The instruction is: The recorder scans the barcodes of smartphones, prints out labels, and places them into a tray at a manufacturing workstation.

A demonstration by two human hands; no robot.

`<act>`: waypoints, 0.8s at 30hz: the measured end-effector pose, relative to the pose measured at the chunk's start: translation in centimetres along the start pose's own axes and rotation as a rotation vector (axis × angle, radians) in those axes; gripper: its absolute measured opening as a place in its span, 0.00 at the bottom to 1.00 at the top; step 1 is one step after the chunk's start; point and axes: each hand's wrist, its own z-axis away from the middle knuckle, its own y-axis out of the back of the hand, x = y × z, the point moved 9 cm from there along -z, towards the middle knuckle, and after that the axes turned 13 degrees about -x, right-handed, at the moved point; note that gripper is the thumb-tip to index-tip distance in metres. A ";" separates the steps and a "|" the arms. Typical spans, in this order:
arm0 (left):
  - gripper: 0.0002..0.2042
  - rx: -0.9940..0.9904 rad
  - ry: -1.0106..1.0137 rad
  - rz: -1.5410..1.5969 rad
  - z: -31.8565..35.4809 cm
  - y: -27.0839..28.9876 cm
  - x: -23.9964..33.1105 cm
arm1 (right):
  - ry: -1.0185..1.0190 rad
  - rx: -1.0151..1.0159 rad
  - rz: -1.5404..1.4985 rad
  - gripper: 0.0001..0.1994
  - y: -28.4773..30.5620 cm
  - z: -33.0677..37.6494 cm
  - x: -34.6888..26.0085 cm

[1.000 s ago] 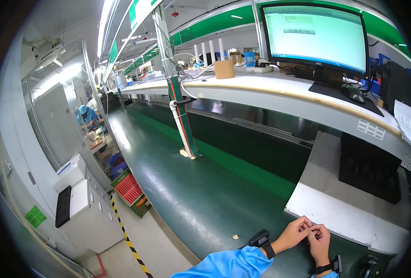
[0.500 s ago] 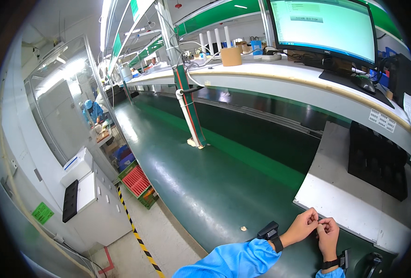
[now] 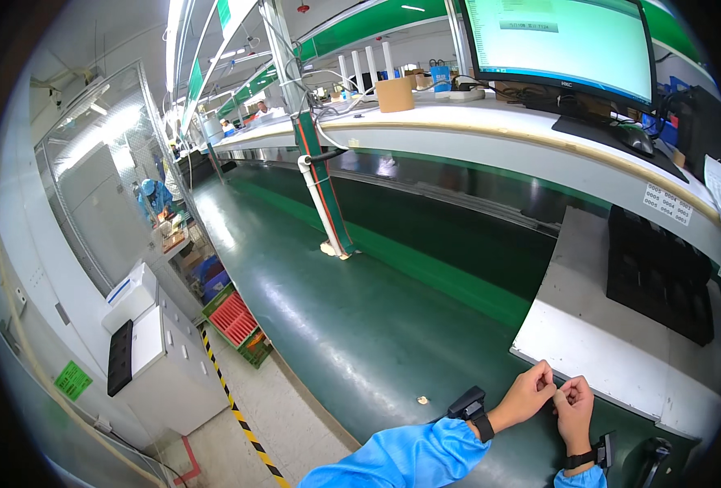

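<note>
Near the front of the green bench (image 3: pixel 312 325), my left hand (image 3: pixel 528 395) and my right hand (image 3: pixel 574 407) meet, their fingertips pinched and close together. Whatever lies between the fingers, if anything, is too small to make out. Both wrists carry a black strap with a small dark box, and blue sleeves cover my forearms. Just beyond the fingers is the edge of a white board (image 3: pixel 580 317), on which a black slotted tray (image 3: pixel 657 276) stands at the right.
A shelf (image 3: pixel 450 122) runs above the bench, with a monitor (image 3: pixel 560 49), a mouse (image 3: pixel 635 141) and a tape roll (image 3: pixel 395 95). A post with a white pipe (image 3: pixel 316 195) rises from the bench. Left, a green crate (image 3: pixel 255 346) sits on the floor; a distant person (image 3: pixel 155 195) wears blue.
The view has shifted slightly, so the surroundings sit a little further left and up. My hands stay together in nearly the same pinched pose.
</note>
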 end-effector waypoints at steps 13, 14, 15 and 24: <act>0.08 -0.010 -0.023 -0.042 0.1 -0.1 0.1 | -0.030 -0.001 0.032 0.04 -0.1 0.0 0.2; 0.08 -0.015 -0.016 -0.039 0.1 -0.2 0.2 | -0.031 -0.003 0.030 0.04 -0.1 0.0 0.3; 0.07 -0.020 -0.008 -0.036 0.1 -0.3 0.3 | -0.031 -0.001 0.031 0.04 0.0 0.0 0.3; 0.04 -0.030 -0.012 -0.010 0.0 -0.3 0.3 | -0.040 -0.011 0.037 0.04 -0.1 0.1 0.1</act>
